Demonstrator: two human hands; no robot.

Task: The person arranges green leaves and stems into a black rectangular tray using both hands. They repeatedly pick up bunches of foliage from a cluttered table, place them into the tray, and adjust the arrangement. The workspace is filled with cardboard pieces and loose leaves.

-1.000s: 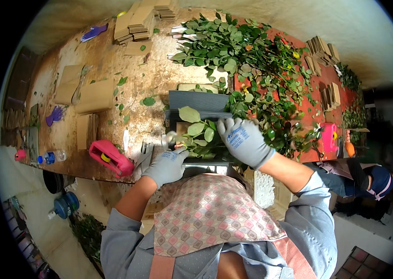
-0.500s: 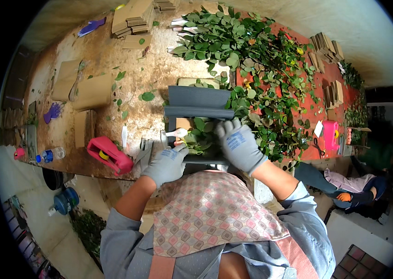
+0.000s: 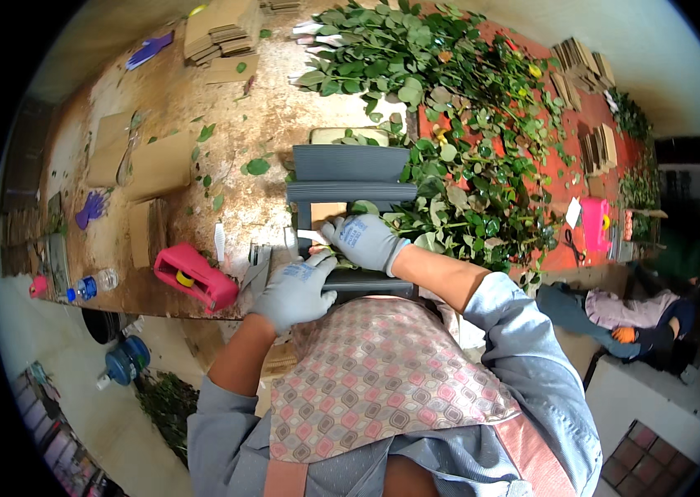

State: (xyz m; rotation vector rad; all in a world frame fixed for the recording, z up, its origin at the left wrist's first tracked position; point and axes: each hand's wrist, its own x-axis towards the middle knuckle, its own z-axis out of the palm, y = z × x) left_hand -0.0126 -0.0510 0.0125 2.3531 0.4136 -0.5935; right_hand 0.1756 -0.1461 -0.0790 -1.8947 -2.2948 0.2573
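A grey-gloved left hand, my left hand, lies at the near left corner of a dark ribbed frame, fingers stretched forward and thumb spread. My right hand, also gloved, is curled inside the frame beside it, its fingertips at a flower head in a white sleeve. Leafy stems run to the right under the right hand, which hides most of them. Brown cardboard lies in the frame. Just left of my left hand is a grey metal piece.
A pink tape dispenser stands at left near the table edge, with a water bottle beyond it. Leafy stems cover the right side. Cardboard stacks and purple gloves lie at the back. Another person sits at right.
My right hand has moved left from the leafy stems to the sleeved flower head. My left hand's thumb has spread from its fingers. The view has shifted slightly.
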